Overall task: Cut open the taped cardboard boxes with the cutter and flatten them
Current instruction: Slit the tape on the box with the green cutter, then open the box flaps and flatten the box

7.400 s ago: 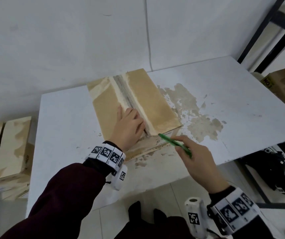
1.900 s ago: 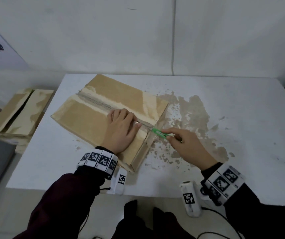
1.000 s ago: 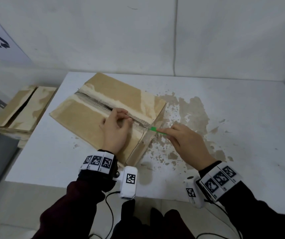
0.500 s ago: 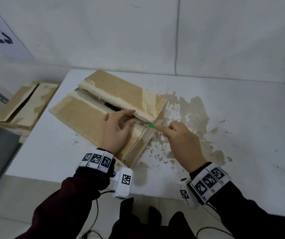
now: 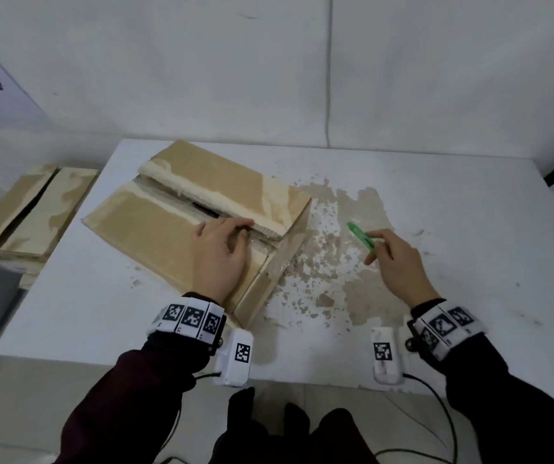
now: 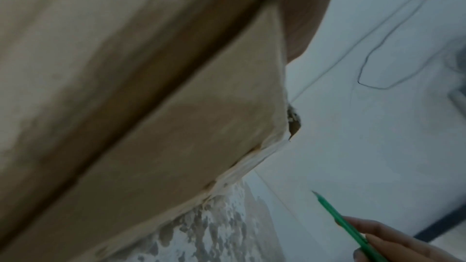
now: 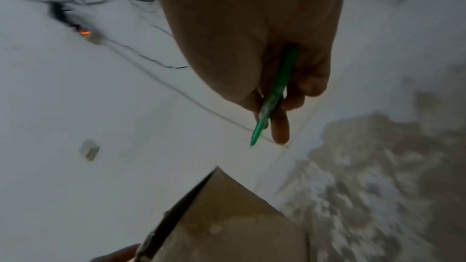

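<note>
The right hand (image 5: 399, 262) pinches a slim green cutter (image 5: 362, 236) between thumb and curled fingers, pen-fashion, its pointed end aimed up and away from the palm; the right wrist view shows the shaft running out of the fist past the fingertips (image 7: 279, 130), and the blade itself is too small to make out. Hand and cutter are off the right end of the cardboard box (image 5: 175, 226), apart from it, above a patch where the white table (image 5: 470, 209) has worn through to brown, flecked with pale scraps (image 5: 322, 262). The left hand (image 5: 220, 256) lies palm down on the near top flap of the box, near its right end, fingers stretched flat with the tips reaching the centre seam; it presses the flap and grasps nothing. Along that seam the two top flaps stand parted, a dark gap (image 5: 205, 209) showing between them, with frayed whitish tape (image 5: 202, 192) along the edge of the far flap. The box sits at an angle on the left half of the table, its right end wall facing the worn patch. In the left wrist view the box side fills most of the frame, blurred, with the cutter tip just off its corner. Left of the box, beyond the table edge and lower down, lie other cardboard boxes (image 5: 31, 209) in a stack. Both wrists wear white bands (image 5: 190, 318) printed with black square markers over dark sleeves (image 5: 125, 396).
</note>
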Demonstrator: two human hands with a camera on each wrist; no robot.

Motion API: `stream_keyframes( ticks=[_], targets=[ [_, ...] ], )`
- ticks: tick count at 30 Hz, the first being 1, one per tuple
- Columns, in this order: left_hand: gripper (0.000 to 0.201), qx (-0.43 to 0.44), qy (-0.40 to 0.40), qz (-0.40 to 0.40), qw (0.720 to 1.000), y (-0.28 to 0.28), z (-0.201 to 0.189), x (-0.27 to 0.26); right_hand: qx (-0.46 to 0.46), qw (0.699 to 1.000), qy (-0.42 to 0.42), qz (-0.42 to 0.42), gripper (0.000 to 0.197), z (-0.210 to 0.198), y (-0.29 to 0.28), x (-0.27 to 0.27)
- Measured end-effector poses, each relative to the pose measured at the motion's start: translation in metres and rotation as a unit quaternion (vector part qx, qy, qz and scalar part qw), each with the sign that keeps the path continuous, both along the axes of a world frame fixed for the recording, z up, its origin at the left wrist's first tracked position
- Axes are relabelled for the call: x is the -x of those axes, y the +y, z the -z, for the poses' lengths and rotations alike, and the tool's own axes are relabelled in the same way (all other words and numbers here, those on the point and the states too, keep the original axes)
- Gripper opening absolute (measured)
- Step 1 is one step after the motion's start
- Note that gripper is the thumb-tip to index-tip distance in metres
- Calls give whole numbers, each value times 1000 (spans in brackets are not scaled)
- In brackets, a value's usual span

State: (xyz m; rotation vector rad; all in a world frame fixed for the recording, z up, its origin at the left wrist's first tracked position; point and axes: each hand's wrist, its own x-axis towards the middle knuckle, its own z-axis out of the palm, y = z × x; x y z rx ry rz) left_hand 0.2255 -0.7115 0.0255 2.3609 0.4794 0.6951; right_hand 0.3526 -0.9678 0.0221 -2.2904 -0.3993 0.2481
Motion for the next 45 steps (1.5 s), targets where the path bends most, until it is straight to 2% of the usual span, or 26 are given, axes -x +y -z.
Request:
stream_keyframes(
  ticks=[3,6,9,13,15,16,18,20,22,24,27,29,33,36,38,42,45],
  targets=[
    [20,-64,31,-5,997,-6,-1,3,33,995,44,82,30,39,-4,6],
    [31,-132,75,2,988,-11,-3,5,42,982,122,139,32,67,-10,10],
    [51,-169,102,34,980,-10,-4,11,66,981,128,130,28,86,-16,13],
    [64,-188,136,99,968,2,-4,23,136,978,108,117,29,97,-22,15],
    [68,-197,144,126,961,7,-5,25,235,966,72,83,40,90,-20,14],
    [69,-197,141,135,961,8,-5,25,248,965,49,73,44,83,-16,14],
    [69,-186,133,141,963,8,-5,26,147,987,19,57,48,58,0,17],
    [68,-177,125,139,966,8,-4,26,31,998,-46,-9,55,29,25,21],
    [68,-170,120,138,968,7,-3,26,-2,982,-139,-131,64,-1,54,25],
    [66,-166,112,138,970,7,-3,25,37,947,-193,-255,71,-22,83,23],
    [56,-160,88,141,973,8,-3,25,108,911,-165,-362,64,-29,109,11],
    [46,-150,77,139,976,8,-3,25,95,909,-144,-380,54,-26,111,2],
    [36,-155,88,136,975,8,-3,25,68,907,-186,-371,40,-23,110,-1],
    [37,-159,91,136,974,8,-3,25,76,865,-314,-383,34,-26,113,8],
    [41,-171,84,129,973,7,-5,26,73,846,-364,-382,39,-30,112,11],
    [51,-225,5,95,970,10,-18,29,32,862,-373,-342,48,-53,106,5],
    [53,-295,-17,80,952,18,-23,33,-26,937,-281,-206,35,-79,110,-18]
  ],
)
